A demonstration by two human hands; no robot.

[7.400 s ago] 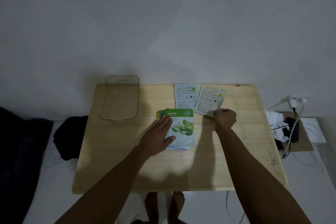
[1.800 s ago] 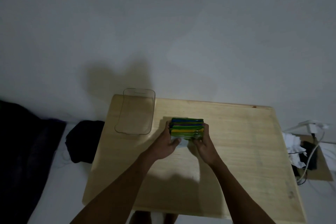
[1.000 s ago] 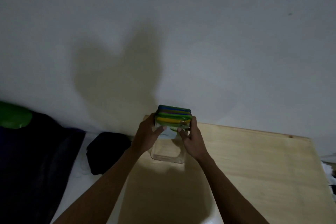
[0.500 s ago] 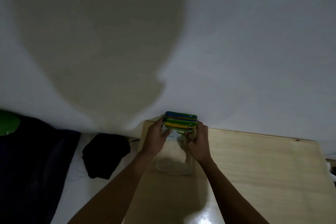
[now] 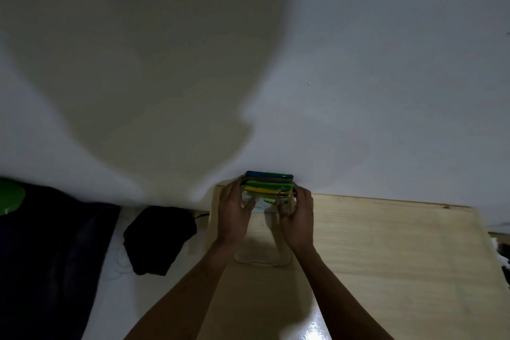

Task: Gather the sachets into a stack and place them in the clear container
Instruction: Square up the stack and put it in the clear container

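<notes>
Your left hand (image 5: pixel 234 211) and right hand (image 5: pixel 298 215) clamp the stack of sachets (image 5: pixel 269 183) from either side, edges squared so it stays one block. It sits upright at the far, twelve o'clock end of the clear container (image 5: pixel 262 259), near the wooden table (image 5: pixel 386 257)'s back-left corner; whether it has bottomed out is unclear.

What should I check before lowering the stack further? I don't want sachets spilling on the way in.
1. Both hands on the stack of sachets: ok, left hand and right hand flank it.
2. Edges of the sachets aligned: ok, coloured edges sit roughly flush.
3. Stack over the clear container: ok, at its far end.
4. Container seated on the wooden table: ok.
5. Container's interior free: cannot tell, hands hide much of it.
6. Stack bottom past the rim: cannot tell.
</notes>
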